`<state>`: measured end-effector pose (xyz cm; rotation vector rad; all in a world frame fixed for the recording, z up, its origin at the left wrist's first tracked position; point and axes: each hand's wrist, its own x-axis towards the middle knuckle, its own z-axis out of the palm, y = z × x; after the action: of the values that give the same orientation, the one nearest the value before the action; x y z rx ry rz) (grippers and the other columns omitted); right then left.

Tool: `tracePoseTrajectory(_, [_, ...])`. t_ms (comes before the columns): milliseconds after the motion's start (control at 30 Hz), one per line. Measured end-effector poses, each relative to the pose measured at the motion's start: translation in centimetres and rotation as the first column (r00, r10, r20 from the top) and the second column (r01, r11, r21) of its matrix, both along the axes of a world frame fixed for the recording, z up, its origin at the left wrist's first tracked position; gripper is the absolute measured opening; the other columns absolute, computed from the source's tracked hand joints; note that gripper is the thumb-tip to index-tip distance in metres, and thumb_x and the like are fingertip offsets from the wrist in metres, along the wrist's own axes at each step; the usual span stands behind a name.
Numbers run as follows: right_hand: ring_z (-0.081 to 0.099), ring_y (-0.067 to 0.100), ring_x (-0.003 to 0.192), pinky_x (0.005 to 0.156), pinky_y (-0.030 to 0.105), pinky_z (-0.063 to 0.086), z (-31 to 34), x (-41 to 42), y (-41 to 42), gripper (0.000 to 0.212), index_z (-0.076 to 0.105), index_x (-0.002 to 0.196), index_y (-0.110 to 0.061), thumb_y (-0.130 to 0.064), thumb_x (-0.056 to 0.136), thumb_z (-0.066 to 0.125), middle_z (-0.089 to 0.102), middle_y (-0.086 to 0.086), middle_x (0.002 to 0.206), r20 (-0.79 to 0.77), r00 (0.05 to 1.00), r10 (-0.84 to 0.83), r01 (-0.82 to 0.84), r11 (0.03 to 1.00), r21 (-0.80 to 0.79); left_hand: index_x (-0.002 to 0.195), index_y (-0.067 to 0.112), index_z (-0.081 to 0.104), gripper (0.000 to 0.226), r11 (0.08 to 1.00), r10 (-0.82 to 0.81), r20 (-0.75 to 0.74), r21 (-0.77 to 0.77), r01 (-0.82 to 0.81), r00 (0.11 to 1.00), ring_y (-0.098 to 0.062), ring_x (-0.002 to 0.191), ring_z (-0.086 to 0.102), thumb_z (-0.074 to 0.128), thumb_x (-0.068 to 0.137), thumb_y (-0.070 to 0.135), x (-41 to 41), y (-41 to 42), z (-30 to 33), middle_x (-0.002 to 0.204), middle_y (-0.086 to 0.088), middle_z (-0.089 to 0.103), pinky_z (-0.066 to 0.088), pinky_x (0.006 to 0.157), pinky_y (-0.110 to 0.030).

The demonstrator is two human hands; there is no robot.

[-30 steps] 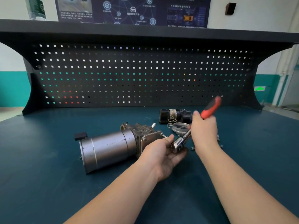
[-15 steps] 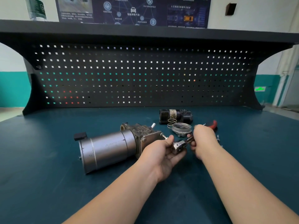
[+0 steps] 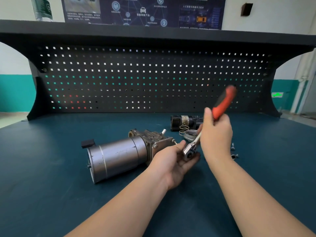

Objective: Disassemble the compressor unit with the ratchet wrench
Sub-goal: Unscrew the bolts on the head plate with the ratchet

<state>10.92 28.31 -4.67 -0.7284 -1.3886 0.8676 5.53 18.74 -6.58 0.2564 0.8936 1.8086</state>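
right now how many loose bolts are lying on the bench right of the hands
2 that I can see: one small silver bolt just right of the right wrist, another slightly nearer the camera. More may be hidden behind the hands.

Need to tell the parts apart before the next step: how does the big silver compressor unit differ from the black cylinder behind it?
The compressor unit is silver, larger and nearer; the black cylinder is dark, smaller and farther back. The left hand rests at the unit's block end; nothing touches the cylinder. Both lie on their sides on the bench.
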Motion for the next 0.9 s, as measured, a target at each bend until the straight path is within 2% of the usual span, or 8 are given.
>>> tracePoseTrajectory(133, [0.04, 0.014, 0.04, 0.033, 0.015, 0.028, -1.3, -0.1, 2.0, 0.024, 0.052, 0.091, -0.009, -0.032, 0.099, 0.05, 0.051, 0.003, 0.059, -0.085, 0.988, 0.133, -0.156, 0.742, -0.653, 0.084, -0.003, 0.057, 0.014, 1.0, -0.021, 0.004, 0.001, 0.021, 1.0, -0.029, 0.075, 0.065, 0.056, 0.092, 0.009, 0.0, 0.1, 0.0, 0.066, -0.017, 0.068, 0.056, 0.063, -0.038])
tracePoseTrajectory(300, [0.049, 0.001, 0.037, 0.042, 0.02, 0.04, 0.4, 0.3, 0.6, 0.016, 0.054, 0.084, -0.018, -0.031, 0.094, 0.055, 0.059, -0.006, 0.053, -0.05, 0.979, 0.198, -0.201, 0.977, -0.074, 0.092, -0.006, 0.062, 0.019, 0.999, -0.025, -0.043, -0.038, 0.023, 0.999, -0.031, 0.081, 0.064, 0.064, 0.087, 0.013, 0.0, 0.0, -0.1, 0.086, -0.02, 0.065, 0.059, 0.059, -0.034])
tracePoseTrajectory(467, [0.056, 0.015, 0.059, 0.059, 0.026, 0.046, 0.7, 0.5, -2.5, 0.009, 0.05, 0.094, -0.037, -0.043, 0.089, 0.054, 0.059, -0.002, 0.071, 0.201, 0.941, 0.274, -0.337, 0.827, 0.45, 0.083, -0.001, 0.065, 0.014, 0.997, -0.071, -0.042, -0.009, 0.071, 0.997, -0.021, 0.06, 0.069, 0.061, 0.089, 0.011, -0.1, -0.3, -0.2, 0.067, -0.012, 0.068, 0.06, 0.061, -0.032])
tracePoseTrajectory(600, [0.053, 0.007, 0.053, 0.055, 0.023, 0.042, 0.3, -0.2, -1.7, 0.009, 0.051, 0.086, -0.035, -0.042, 0.091, 0.052, 0.057, -0.009, 0.061, 0.044, 0.992, 0.117, -0.125, 0.933, 0.337, 0.089, -0.002, 0.062, 0.012, 0.999, -0.043, -0.05, -0.019, 0.042, 0.998, -0.025, 0.064, 0.068, 0.057, 0.091, 0.008, -0.1, -0.1, -0.2, 0.073, -0.016, 0.068, 0.059, 0.056, -0.033])
tracePoseTrajectory(667, [0.051, 0.004, 0.045, 0.048, 0.021, 0.039, 0.0, -0.3, -0.2, 0.015, 0.053, 0.084, -0.026, -0.038, 0.094, 0.051, 0.056, -0.007, 0.058, -0.056, 0.998, 0.041, -0.042, 0.999, -0.02, 0.092, -0.003, 0.06, 0.013, 0.999, -0.045, -0.055, -0.033, 0.043, 0.997, -0.028, 0.073, 0.066, 0.056, 0.092, 0.009, -0.1, 0.1, -0.2, 0.082, -0.019, 0.067, 0.059, 0.057, -0.033])
tracePoseTrajectory(767, [0.042, 0.012, 0.042, 0.037, 0.018, 0.031, -1.0, 0.0, 1.3, 0.021, 0.053, 0.087, -0.013, -0.03, 0.098, 0.05, 0.053, -0.001, 0.058, -0.165, 0.981, 0.099, -0.182, 0.759, -0.626, 0.096, -0.005, 0.058, 0.016, 0.997, -0.065, -0.067, -0.044, 0.063, 0.996, -0.029, 0.075, 0.065, 0.055, 0.093, 0.01, -0.1, 0.1, -0.2, 0.081, -0.02, 0.067, 0.058, 0.06, -0.033])
tracePoseTrajectory(833, [0.042, 0.012, 0.042, 0.036, 0.017, 0.03, -0.9, 0.1, 1.2, 0.021, 0.052, 0.082, -0.013, -0.028, 0.098, 0.051, 0.054, -0.002, 0.055, -0.17, 0.975, 0.145, -0.219, 0.769, -0.6, 0.093, -0.005, 0.059, 0.015, 0.997, -0.067, -0.06, -0.05, 0.064, 0.996, -0.029, 0.075, 0.065, 0.055, 0.092, 0.01, -0.1, 0.1, -0.1, 0.081, -0.021, 0.067, 0.057, 0.061, -0.034])
tracePoseTrajectory(900, [0.05, 0.01, 0.043, 0.041, 0.02, 0.038, -0.1, 0.2, 0.5, 0.019, 0.054, 0.08, -0.019, -0.028, 0.096, 0.055, 0.056, -0.007, 0.049, -0.147, 0.974, 0.172, -0.205, 0.946, -0.253, 0.088, -0.004, 0.061, 0.015, 0.997, -0.057, -0.06, -0.054, 0.054, 0.997, -0.029, 0.073, 0.064, 0.059, 0.09, 0.01, 0.0, 0.0, -0.2, 0.079, -0.019, 0.065, 0.058, 0.059, -0.033])
